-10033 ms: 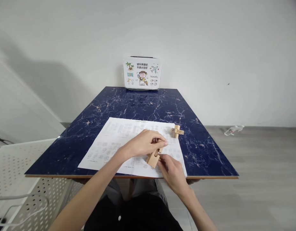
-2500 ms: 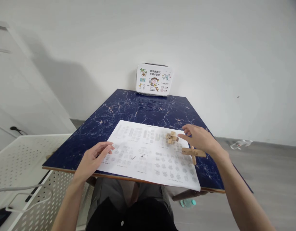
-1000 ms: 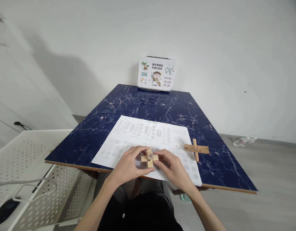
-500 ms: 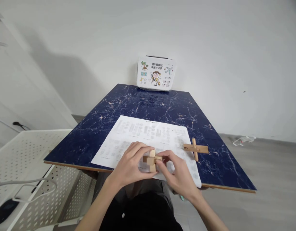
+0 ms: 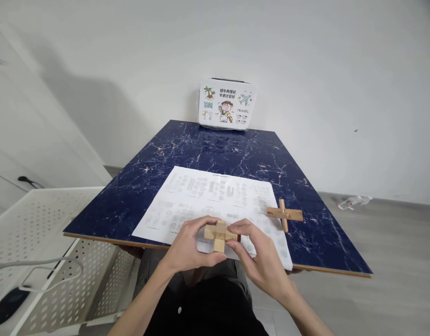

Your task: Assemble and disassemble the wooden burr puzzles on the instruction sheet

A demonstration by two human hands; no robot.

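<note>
Between my two hands is a small wooden interlocking puzzle (image 5: pixel 220 232), made of pale blocks that cross one another. My left hand (image 5: pixel 190 245) grips it from the left, fingers at the top and thumb at the lower end. With thumb and fingers, my right hand (image 5: pixel 259 254) pinches the block end on the right. Beneath the hands lies a white instruction sheet (image 5: pixel 197 193) printed with faint grey diagrams. To the right, a second wooden piece, a cross of joined sticks (image 5: pixel 284 214), rests partly on the sheet's edge.
A dark blue marbled table (image 5: pixel 215 151) reaches back to the wall. At its far edge stands a white case (image 5: pixel 226 105) with cartoon prints. On the left is a white perforated cart (image 5: pixel 61 210) with a cable and a black object (image 5: pixel 8 305).
The puzzle has turned in my hands, so a different side with a cross shape faces up. My left fingers have shifted around it. The cross of sticks stays in place.
</note>
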